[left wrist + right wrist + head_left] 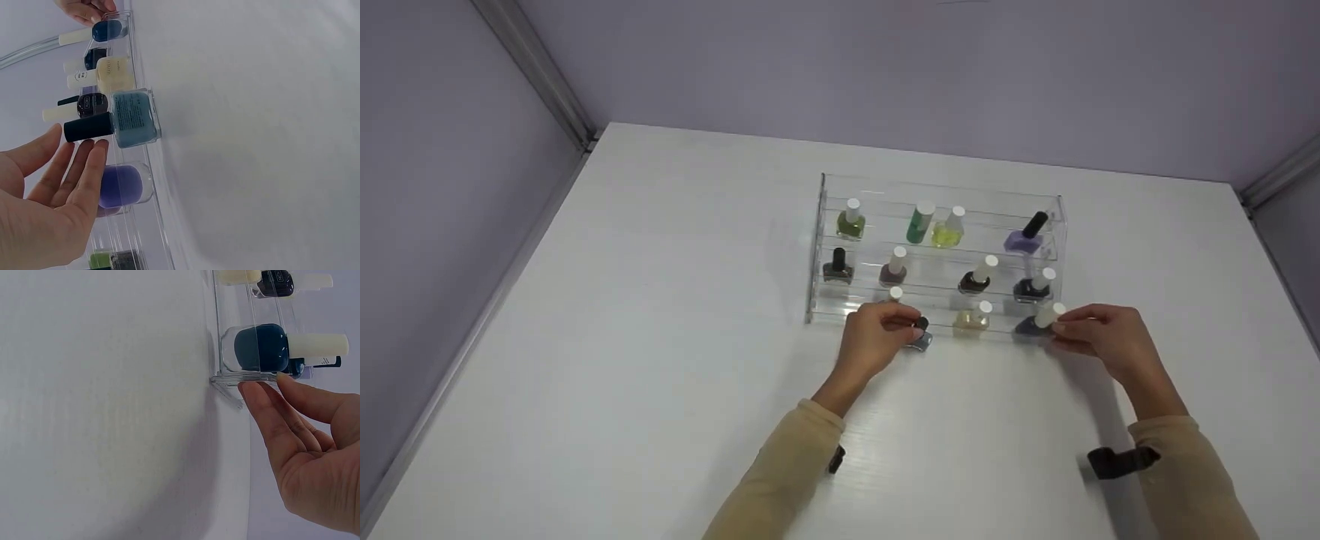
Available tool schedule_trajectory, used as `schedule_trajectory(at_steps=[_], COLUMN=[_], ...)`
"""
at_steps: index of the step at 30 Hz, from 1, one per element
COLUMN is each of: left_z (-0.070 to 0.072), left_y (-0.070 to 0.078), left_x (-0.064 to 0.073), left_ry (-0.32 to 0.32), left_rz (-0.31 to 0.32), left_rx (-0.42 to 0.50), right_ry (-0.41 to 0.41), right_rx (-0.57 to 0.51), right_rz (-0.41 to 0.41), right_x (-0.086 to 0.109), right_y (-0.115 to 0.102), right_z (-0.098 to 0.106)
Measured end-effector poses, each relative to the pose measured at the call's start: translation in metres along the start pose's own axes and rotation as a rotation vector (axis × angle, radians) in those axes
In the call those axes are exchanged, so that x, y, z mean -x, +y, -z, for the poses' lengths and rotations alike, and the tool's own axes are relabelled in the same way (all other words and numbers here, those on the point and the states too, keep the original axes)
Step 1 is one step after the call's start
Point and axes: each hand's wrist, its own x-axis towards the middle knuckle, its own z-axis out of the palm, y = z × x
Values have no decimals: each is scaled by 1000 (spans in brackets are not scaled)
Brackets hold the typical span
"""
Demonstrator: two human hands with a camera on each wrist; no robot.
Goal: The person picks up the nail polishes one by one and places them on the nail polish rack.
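A clear tiered display rack (937,295) holds several nail polish bottles in rows. My left hand (877,334) is at its front, thumb and fingertips at the black cap of a grey-blue nail polish bottle (134,119). That bottle leans at the front lip of the bottom tier, beside a purple-blue bottle (121,187). My right hand (1110,337) pinches the rack's right end panel (247,377) near the front corner. Just inside that panel stands a dark teal bottle with a white cap (264,347).
Among the other bottles are a pale yellow one (971,319) on the bottom tier, a black-capped lilac one (1024,241) at the top right and a green one (919,225). The rack stands on a white table (660,337), with a lilac wall (885,75) behind.
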Motion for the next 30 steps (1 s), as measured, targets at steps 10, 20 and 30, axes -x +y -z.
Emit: schedule_trajectory(at_steps=[10, 20, 30], left_z=[-7, -9, -10], left_y=[1, -1, -1], left_x=[-2, -1, -1], left_ry=[4, -9, -28], left_rz=[-14, -9, -29], left_rx=[-17, -73, -51], right_ry=[1, 9, 9], right_rx=[9, 15, -7], right_rz=[-6, 1, -2], right_x=[-1, 0, 0], right_y=[0, 1, 1], right_z=[1, 0, 0])
